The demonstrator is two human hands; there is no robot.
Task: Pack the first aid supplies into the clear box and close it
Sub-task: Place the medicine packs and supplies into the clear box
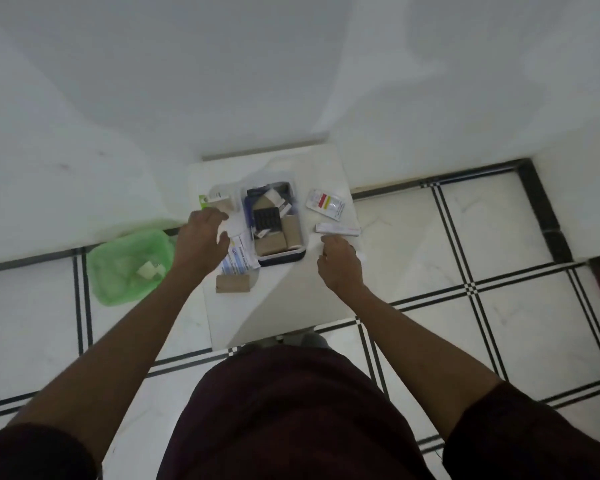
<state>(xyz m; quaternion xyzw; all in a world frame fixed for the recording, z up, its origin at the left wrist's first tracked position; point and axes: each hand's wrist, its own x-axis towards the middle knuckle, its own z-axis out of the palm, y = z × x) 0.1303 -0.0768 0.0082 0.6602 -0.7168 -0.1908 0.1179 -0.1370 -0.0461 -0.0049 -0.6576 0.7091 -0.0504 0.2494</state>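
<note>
Head view: clear box (300,249) at frame centre on bench (278,306), half full; left hand (201,237) spread, right hand (340,263) loosely curled, both empty. Slim carton (338,229), probably light & stiff – pinch by long sides

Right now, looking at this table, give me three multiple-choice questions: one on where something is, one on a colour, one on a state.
1. Where is the bin?
A. On the table
B. On the floor, left of the table
C. Inside the box

2. What colour is the bin?
A. Green
B. Red
C. Black

3. What state is the box in?
A. Closed with a lid
B. Open and bare
C. Open with supplies in it

Answers:
1 B, it sits on the tiles beside the table, near the left hand.
2 A, its walls are translucent green.
3 C, brown rolls and a dark blister pack show inside, with no lid on top; the right hand is beside it.
</note>
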